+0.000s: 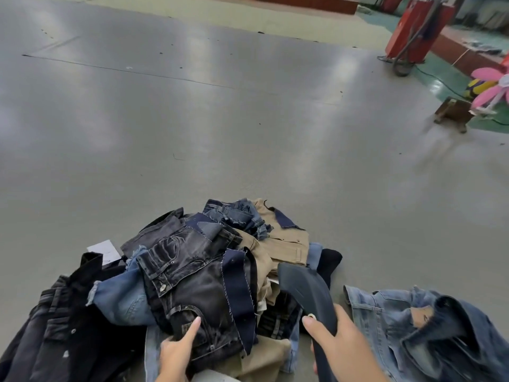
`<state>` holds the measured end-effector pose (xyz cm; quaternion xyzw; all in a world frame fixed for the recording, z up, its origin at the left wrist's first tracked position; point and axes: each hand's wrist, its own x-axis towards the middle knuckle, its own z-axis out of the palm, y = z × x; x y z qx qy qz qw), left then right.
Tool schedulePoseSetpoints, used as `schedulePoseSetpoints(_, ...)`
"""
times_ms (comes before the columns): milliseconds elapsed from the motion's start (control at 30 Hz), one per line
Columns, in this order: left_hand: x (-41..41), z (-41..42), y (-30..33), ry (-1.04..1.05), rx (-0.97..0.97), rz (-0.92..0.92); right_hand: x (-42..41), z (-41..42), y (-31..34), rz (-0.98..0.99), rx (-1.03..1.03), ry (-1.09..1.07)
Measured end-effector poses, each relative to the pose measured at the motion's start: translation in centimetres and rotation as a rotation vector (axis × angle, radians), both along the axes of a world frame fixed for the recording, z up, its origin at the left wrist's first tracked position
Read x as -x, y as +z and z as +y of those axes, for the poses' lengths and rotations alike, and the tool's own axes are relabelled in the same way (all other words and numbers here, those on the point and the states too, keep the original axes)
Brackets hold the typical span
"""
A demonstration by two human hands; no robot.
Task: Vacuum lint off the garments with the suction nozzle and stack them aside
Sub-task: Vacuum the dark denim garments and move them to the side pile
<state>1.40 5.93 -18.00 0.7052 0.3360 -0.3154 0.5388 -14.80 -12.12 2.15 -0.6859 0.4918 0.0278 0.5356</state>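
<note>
Garments [209, 274] heaped on the near edge of a grey table [192, 133], left hand [176, 351] resting on dark jeans [192, 288], index finger extended, right hand [340, 346] gripping the black suction nozzle [305, 290] angled toward the heap, light denim jacket [391, 312] just right, broad bare tabletop beyond.

A single head-worn camera looked forward and steeply down over the grey table [192, 119], close above the heap of garments [209, 271] at the lower edge, with the workshop's red machine [413, 28] far off at upper right
</note>
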Motion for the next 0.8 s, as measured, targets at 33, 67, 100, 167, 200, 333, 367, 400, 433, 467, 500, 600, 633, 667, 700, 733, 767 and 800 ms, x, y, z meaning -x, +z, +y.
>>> schedulePoseSetpoints(33, -0.6, 0.1, 0.0, -0.056, 0.035, 0.017, 0.0, -0.1, -0.1, -0.009, -0.001, 0.001)
schedulePoseSetpoints(67, -1.3, 0.2, 0.1, -0.110, 0.056, 0.020, -0.1, -0.2, -0.1, -0.021, 0.003, -0.002)
schedulePoseSetpoints(100, -2.0, 0.4, 0.4, -0.150, 0.062, 0.007, -0.1, -0.3, -0.1, -0.036, 0.010, -0.003)
schedulePoseSetpoints(167, -3.3, 0.6, 0.9, -0.200, 0.007, -0.084, -0.2, -0.5, 0.1, -0.070, 0.019, -0.008)
schedulePoseSetpoints(200, -3.9, 0.5, 1.6, -0.255, -0.085, -0.146, -0.2, -0.6, 0.3, -0.094, 0.019, -0.017)
schedulePoseSetpoints(333, -5.9, 0.1, 7.1, -0.425, -0.369, -0.467, -0.3, -1.1, 1.2, -0.227, 0.013, -0.077)
schedulePoseSetpoints(367, -6.2, -0.3, 9.3, -0.500, -0.357, -0.550, -0.3, -1.2, 1.6, -0.265, 0.001, -0.097)
schedulePoseSetpoints(400, -6.5, -0.7, 11.6, -0.550, -0.311, -0.610, -0.3, -1.4, 2.0, -0.307, -0.016, -0.117)
schedulePoseSetpoints(433, -7.1, -1.2, 13.9, -0.522, -0.190, -0.614, -0.2, -1.5, 2.3, -0.347, -0.029, -0.135)
schedulePoseSetpoints(467, -7.9, -1.8, 16.7, -0.438, 0.008, -0.535, -0.2, -1.6, 2.7, -0.384, -0.032, -0.148)
schedulePoseSetpoints(500, -8.3, -1.8, 19.8, -0.362, 0.268, -0.387, -0.2, -1.7, 3.0, -0.413, -0.029, -0.159)
schedulePoseSetpoints(600, -8.8, 0.9, 26.6, -0.331, 0.797, -0.330, 0.1, -1.9, 4.0, -0.486, -0.031, -0.198)
schedulePoseSetpoints(633, -8.9, 1.9, 27.9, -0.287, 0.925, -0.386, 0.2, -1.9, 4.2, -0.507, -0.035, -0.210)
schedulePoseSetpoints(667, -8.7, 2.8, 28.4, -0.218, 1.074, -0.380, 0.4, -1.9, 4.4, -0.525, -0.039, -0.221)
schedulePoseSetpoints(700, -7.8, 3.5, 28.1, -0.147, 1.234, -0.340, 0.5, -1.9, 4.5, -0.538, -0.039, -0.226)
schedulePoseSetpoints(733, -6.4, 3.8, 27.0, -0.069, 1.333, -0.281, 0.6, -1.8, 4.7, -0.544, -0.038, -0.223)
schedulePoseSetpoints(767, -4.9, 3.2, 26.1, -0.027, 1.323, -0.243, 0.6, -1.7, 4.8, -0.549, -0.036, -0.215)
schedulePoseSetpoints(800, -3.6, 2.0, 25.3, 0.019, 1.240, -0.210, 0.5, -1.5, 4.9, -0.557, -0.034, -0.208)
